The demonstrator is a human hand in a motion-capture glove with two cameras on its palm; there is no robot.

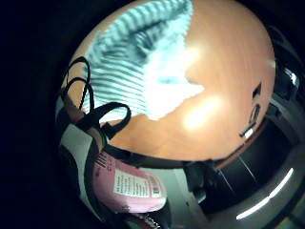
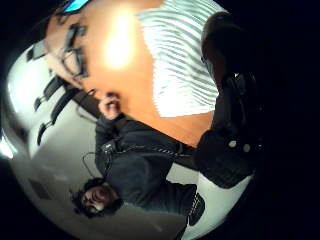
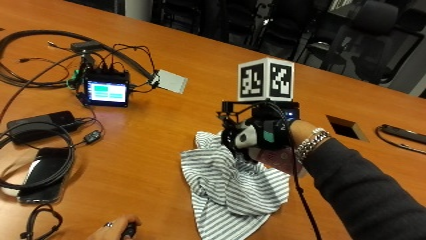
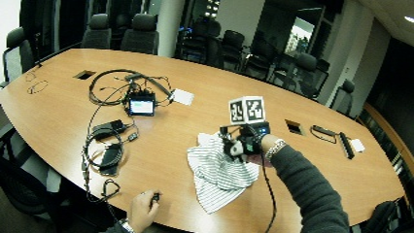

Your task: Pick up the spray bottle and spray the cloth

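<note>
1. Pink bottle [image 1: 128, 183] sits close against the palm of the right hand [image 3: 256, 135], seemingly held, its white label showing in the little-finger palm view; in the outside view a pale pink part shows just below the glove, at the wrist side.
2. Fingers look curled around it, though the fingertips themselves are hidden, so the hold is a judgement.
3. Cloth [image 3: 229, 187], striped white and grey, lies crumpled on the table [image 3: 166, 120] right under and ahead of the grip, apparently apart from the bottle.
4. To spray well, I'd aim the nozzle at the middle of the cloth, not its edge, and keep the bottle near upright; the nozzle's direction is not visible.
5. Beyond the cloth, well away from the grip, stand a small screen [image 3: 106, 92] and cables [image 3: 40, 145]; keep the spray off those.
6. A bare hand [image 3: 120, 227] rests at the near table edge, away from the work.
</note>
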